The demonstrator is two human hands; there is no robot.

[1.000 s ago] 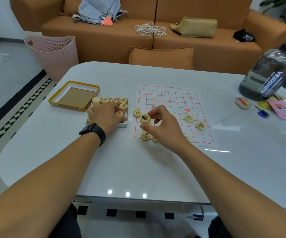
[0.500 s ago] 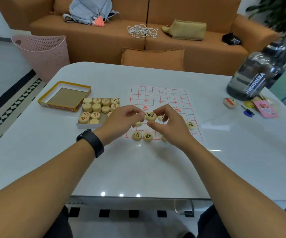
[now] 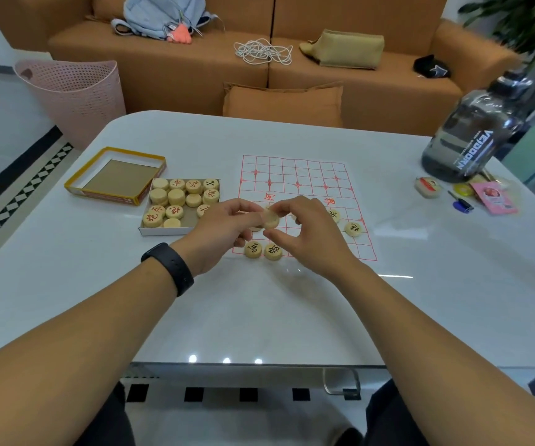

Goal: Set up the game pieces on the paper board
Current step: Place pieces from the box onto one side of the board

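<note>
Together, the left hand (image 3: 224, 225) and right hand (image 3: 304, 230) pinch one round piece (image 3: 270, 218). Far right of them, a bottle (image 3: 472, 136) reads "VEIDOORN".

My table (image 3: 292, 310): paper board (image 3: 304, 178) at centre, tray of pieces (image 3: 179, 201) just left of it, box lid (image 3: 115, 175) farther left. Two pieces (image 3: 263, 251) lie on the board's near edge; bottle (image 3: 472, 136) stands far right.

Glossy table (image 3: 259, 317) — wooden pieces (image 3: 176, 197)
</note>
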